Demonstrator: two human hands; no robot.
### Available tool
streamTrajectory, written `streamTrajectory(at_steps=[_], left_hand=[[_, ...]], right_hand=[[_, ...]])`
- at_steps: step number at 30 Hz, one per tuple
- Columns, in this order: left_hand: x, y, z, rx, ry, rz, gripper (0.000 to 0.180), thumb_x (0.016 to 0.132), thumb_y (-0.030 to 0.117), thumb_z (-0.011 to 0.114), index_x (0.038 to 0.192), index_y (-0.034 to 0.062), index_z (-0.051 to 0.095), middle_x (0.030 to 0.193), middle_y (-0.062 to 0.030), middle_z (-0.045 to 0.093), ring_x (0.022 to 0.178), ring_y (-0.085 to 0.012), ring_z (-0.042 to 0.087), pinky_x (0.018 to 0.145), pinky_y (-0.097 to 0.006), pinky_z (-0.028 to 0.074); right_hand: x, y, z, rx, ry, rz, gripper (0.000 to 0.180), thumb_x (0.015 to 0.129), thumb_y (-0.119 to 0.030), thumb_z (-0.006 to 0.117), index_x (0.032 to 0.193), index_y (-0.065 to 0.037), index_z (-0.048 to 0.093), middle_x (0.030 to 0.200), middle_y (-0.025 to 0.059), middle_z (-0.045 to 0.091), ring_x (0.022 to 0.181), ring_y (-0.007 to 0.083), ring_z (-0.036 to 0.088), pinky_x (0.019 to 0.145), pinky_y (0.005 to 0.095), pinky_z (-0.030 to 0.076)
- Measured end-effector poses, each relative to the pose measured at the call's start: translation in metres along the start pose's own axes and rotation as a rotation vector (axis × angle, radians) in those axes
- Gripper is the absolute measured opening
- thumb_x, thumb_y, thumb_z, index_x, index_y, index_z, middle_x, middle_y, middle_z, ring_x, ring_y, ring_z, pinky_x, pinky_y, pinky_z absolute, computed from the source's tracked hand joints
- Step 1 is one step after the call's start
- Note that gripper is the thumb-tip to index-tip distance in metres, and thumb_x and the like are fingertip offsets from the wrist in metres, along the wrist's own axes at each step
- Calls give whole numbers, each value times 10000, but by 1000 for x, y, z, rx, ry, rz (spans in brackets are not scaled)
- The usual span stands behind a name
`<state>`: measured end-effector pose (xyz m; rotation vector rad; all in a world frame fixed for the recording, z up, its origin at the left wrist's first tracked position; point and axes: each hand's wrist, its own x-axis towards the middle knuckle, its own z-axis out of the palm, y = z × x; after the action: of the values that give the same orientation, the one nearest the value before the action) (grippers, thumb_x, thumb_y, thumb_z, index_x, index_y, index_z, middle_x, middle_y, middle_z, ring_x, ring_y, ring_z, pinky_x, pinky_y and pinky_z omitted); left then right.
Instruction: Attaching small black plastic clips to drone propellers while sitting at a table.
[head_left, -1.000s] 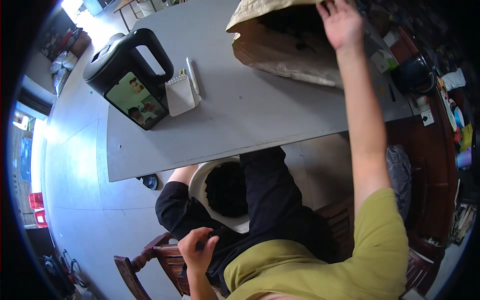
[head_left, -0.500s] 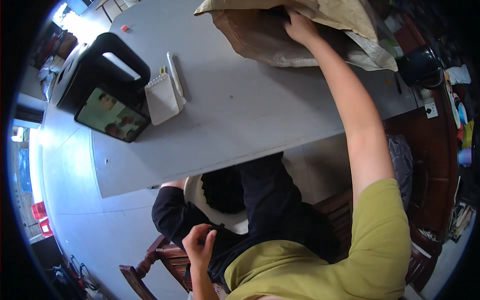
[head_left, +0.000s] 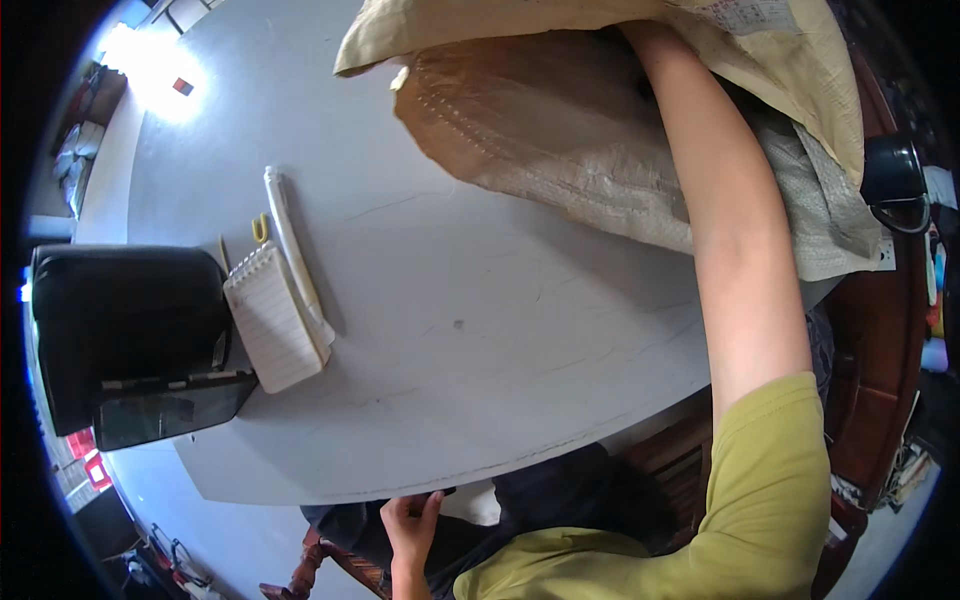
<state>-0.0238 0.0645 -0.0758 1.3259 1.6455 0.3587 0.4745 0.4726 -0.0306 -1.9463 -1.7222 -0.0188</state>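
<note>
A large tan woven sack [head_left: 560,165] lies on the far right of the grey table, its mouth toward me. My right forearm [head_left: 735,230] reaches into that opening. The right hand is hidden inside, so its fingers and anything in them are out of sight. Low in the view, just below the table's near edge, is my left hand [head_left: 408,525]. Its thumb and fingers are pinched together on a small black piece [head_left: 447,491], too small to name. Beneath the table edge, a bit of a white basin [head_left: 484,503] shows between my dark trouser legs.
On the grey table [head_left: 430,290] lie a spiral notepad [head_left: 275,320], a white pen [head_left: 290,235] and a small red block [head_left: 182,87]. A black device [head_left: 135,310] with a phone [head_left: 178,410] leaning on it stands at left. A dark mug [head_left: 893,170] is at right.
The view has tilted up and shifted. My right hand has gone deeper into the sack and is now hidden. The left hand keeps its pinch; the basin is now mostly covered by the table.
</note>
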Motion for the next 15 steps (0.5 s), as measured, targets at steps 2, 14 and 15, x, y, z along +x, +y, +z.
streamTrajectory(at_steps=[2, 14, 15], left_hand=[[7, -1, 2, -23, 3, -18, 142, 751, 17, 686, 719, -13, 551, 567, -38, 588, 511, -64, 534, 482, -208, 412], [-8, 31, 0, -124, 15, 38, 164, 734, 33, 704, 853, -8, 599, 576, -41, 560, 503, -69, 503, 483, -200, 403], [-10, 32, -1, -123, -1, 58, 173, 737, 25, 699, 872, -5, 596, 587, -40, 563, 511, -68, 509, 487, -196, 401]], right_hand=[[2, 13, 0, -12, 9, -15, 582, 853, -383, 492, 1359, -134, 350, 1394, 109, 345, 1291, 257, 294, 1026, 359, 301], [6, 26, 13, -63, 78, -174, 590, 824, -431, 527, 1333, -170, 384, 1333, 103, 431, 1219, 290, 400, 977, 408, 358], [-2, 21, 14, -69, 88, -196, 591, 821, -435, 530, 1331, -173, 387, 1328, 103, 438, 1213, 293, 409, 973, 412, 363]])
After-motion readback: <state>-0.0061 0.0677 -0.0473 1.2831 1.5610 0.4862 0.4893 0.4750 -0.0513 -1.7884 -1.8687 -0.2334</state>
